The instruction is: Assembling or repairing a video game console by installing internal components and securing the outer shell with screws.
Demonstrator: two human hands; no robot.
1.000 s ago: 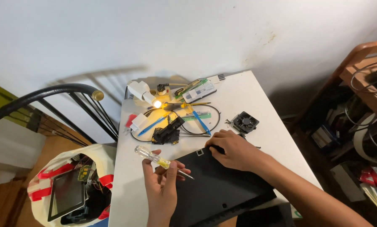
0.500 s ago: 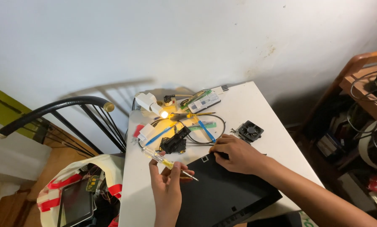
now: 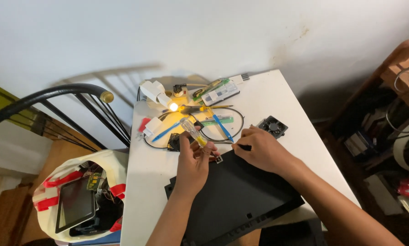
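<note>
Head camera is showing me, at seven o'clock, a white bag (image 3: pixel 105 169) holding a tablet-like device (image 3: pixel 75 204). At centre my left hand (image 3: pixel 193 166) is gripping a clear-handled screwdriver (image 3: pixel 193 132) tilted upward, while my right hand (image 3: pixel 262 149) is pressing down on the black laptop base (image 3: pixel 231 196), pinching something small and dark. Toward twelve o'clock a white and green flat package (image 3: pixel 219 92) is lying beside a lit lamp (image 3: pixel 161 94).

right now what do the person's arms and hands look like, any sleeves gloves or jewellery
Both arms are bare as far as the head view shows: no sleeves reach the forearms. The left hand and right hand wear no gloves, and no rings, watch or wristband can be seen. Short, unpainted nails, as far as can be told.
</note>
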